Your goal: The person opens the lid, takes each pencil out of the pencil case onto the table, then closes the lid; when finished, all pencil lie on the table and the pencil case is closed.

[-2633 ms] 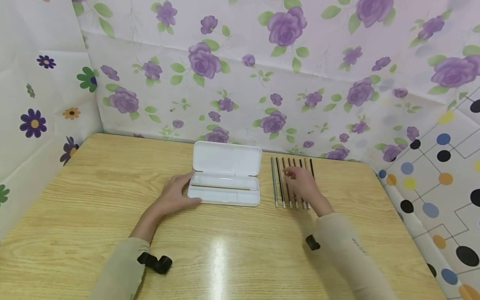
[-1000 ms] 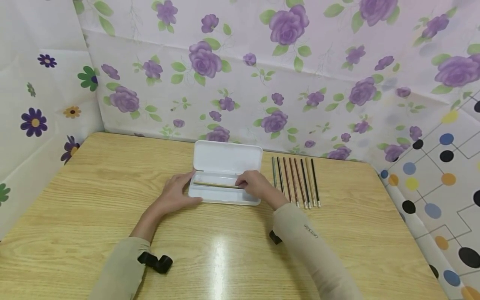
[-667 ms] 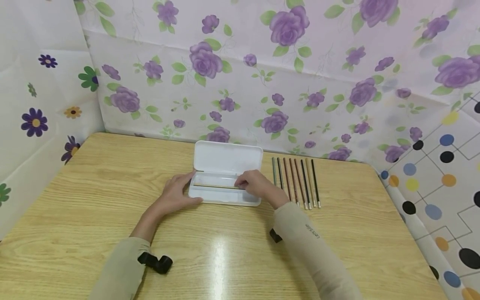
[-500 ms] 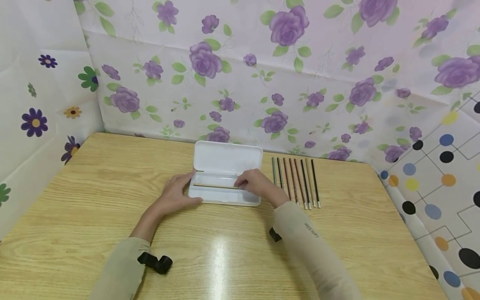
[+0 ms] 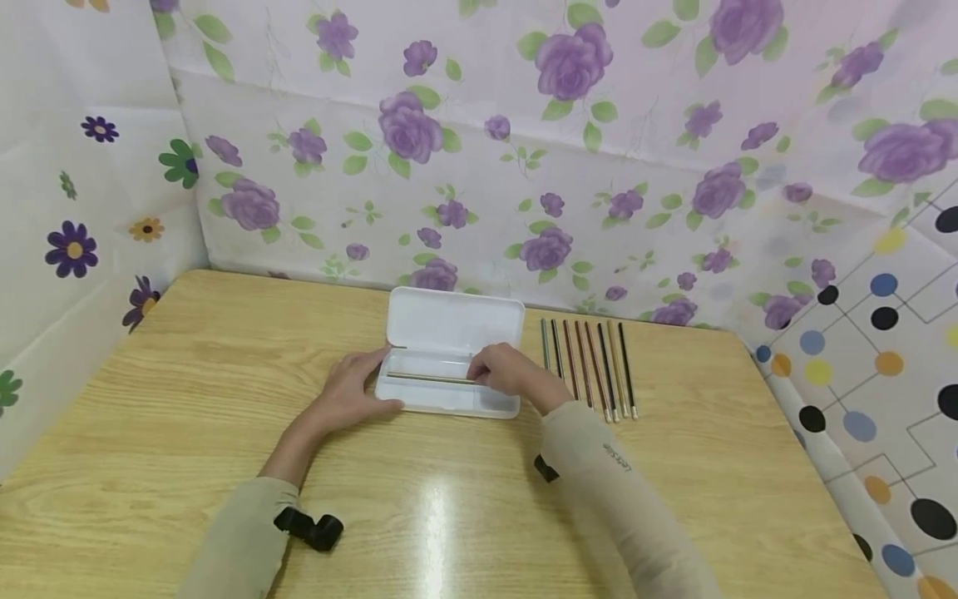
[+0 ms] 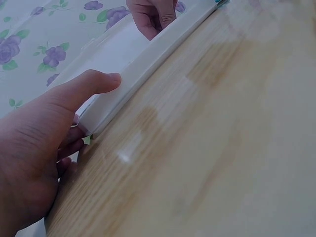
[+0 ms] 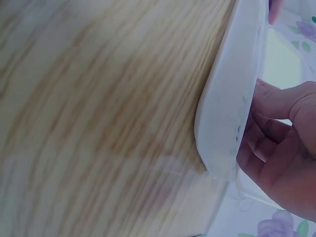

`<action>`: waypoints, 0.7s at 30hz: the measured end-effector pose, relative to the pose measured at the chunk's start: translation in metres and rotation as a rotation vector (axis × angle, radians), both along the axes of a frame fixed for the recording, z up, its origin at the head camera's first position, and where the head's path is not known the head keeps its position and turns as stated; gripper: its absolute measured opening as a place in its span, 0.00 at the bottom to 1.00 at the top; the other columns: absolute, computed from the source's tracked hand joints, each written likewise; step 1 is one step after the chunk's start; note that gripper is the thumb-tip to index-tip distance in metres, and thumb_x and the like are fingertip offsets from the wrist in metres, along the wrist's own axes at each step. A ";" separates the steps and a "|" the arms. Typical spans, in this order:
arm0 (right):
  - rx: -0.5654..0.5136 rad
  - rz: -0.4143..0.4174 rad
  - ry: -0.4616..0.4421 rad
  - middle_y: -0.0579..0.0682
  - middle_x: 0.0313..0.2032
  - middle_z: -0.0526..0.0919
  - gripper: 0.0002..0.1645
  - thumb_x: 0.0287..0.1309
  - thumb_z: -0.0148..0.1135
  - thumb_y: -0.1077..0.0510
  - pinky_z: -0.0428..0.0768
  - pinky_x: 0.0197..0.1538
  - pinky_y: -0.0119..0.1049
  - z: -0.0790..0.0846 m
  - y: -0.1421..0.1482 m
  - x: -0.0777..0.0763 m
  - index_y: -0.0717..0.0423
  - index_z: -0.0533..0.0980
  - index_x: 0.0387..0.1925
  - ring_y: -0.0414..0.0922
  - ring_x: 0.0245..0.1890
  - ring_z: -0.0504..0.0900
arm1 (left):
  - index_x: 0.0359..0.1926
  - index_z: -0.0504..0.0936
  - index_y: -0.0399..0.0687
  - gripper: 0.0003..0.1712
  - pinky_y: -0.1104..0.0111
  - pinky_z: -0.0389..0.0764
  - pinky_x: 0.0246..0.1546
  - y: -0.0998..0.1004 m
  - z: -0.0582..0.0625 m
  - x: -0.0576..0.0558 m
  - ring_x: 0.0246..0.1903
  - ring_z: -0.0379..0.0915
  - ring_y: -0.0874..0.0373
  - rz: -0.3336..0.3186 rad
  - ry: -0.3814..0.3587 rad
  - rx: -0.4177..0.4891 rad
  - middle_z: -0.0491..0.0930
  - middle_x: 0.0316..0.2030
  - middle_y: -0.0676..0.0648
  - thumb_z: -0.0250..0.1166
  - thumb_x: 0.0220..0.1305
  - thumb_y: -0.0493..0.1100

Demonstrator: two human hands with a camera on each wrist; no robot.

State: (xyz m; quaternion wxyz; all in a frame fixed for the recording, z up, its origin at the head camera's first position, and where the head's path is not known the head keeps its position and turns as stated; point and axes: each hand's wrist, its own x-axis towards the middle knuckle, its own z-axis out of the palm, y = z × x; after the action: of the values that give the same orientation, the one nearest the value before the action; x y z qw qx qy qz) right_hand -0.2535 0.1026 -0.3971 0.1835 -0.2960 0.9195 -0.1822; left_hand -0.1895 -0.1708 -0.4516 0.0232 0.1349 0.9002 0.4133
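Observation:
A white pencil case [image 5: 427, 406] lies on the table with its lid [image 5: 456, 320] raised behind it. My left hand [image 5: 348, 393] holds the left end; in the left wrist view the thumb [image 6: 101, 83] rests on the front rim, and the other fingers are at the end of the case. Inside, a gold-coloured pencil [image 5: 430, 378] lies lengthwise. Its right end is hidden by my right hand [image 5: 503, 370], whose fingertips pinch it there. The right wrist view has those fingers [image 7: 269, 128] bent down into the case behind its wall; the pencil is hidden.
Right of the case several pencils lie side by side in a row, the outermost a black pencil [image 5: 628, 369] with a pale eraser end. Behind the wooden table [image 5: 434, 474] hangs a floral sheet [image 5: 479, 208]. Patterned sheets flank both sides.
My right hand has come left from the pencil row to the gold-coloured pencil's right end in the case. The pencil's left end, tilted up a second ago, now lies lower. My left hand stays.

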 end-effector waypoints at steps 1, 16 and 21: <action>0.004 -0.001 -0.002 0.50 0.40 0.85 0.11 0.63 0.58 0.70 0.76 0.53 0.38 -0.001 0.000 0.000 0.59 0.84 0.38 0.47 0.45 0.80 | 0.73 0.58 0.41 0.54 0.40 0.49 0.61 0.000 -0.001 0.000 0.66 0.49 0.37 0.001 -0.002 0.002 0.61 0.68 0.36 0.74 0.51 0.56; -0.228 -0.132 0.104 0.54 0.41 0.82 0.08 0.64 0.57 0.69 0.78 0.49 0.40 0.004 0.005 0.012 0.64 0.78 0.43 0.49 0.44 0.80 | 0.73 0.58 0.40 0.54 0.41 0.49 0.62 0.001 -0.001 0.000 0.66 0.49 0.37 0.007 0.009 -0.004 0.61 0.68 0.35 0.74 0.51 0.55; -0.314 -0.264 0.160 0.54 0.38 0.81 0.07 0.64 0.58 0.68 0.79 0.43 0.39 0.010 0.014 0.016 0.65 0.77 0.44 0.48 0.40 0.80 | 0.73 0.58 0.40 0.54 0.40 0.50 0.61 0.001 -0.001 0.000 0.66 0.49 0.37 0.009 0.009 -0.002 0.62 0.67 0.35 0.74 0.52 0.55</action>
State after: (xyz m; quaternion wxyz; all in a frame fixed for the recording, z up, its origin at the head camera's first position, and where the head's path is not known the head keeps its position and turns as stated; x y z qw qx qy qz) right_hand -0.2376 0.1171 -0.3868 0.0360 -0.2114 0.9223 -0.3215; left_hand -0.1893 -0.1698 -0.4530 0.0174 0.1325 0.9014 0.4118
